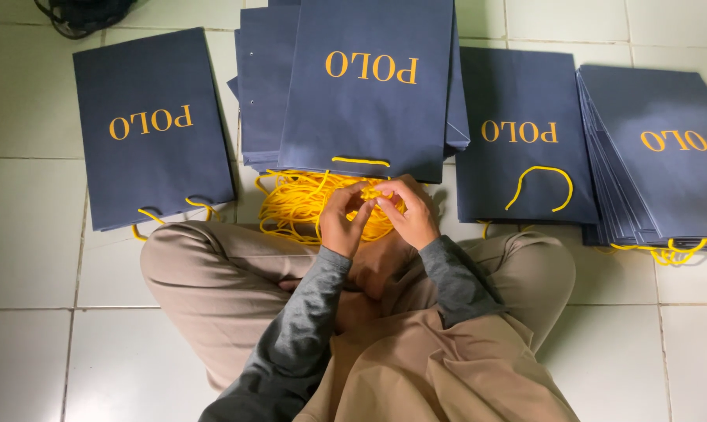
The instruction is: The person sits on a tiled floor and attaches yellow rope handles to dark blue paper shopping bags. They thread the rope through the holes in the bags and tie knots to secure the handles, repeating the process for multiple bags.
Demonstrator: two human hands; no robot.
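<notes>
Yellow cord (pixel 371 193) lies crosswise, pinched between both hands (pixel 377 212).

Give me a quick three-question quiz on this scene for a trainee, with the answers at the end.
1. True or false: both hands are working a yellow cord.
2. Where does the cord pile lie? A) on the right stack B) in front of the crossed legs C) on the left bag
3. What colour are the bags?

Key:
1. True: the left hand and right hand pinch a cord.
2. B: the cord pile lies by the middle stack.
3. Navy, as on the left bag.
</notes>
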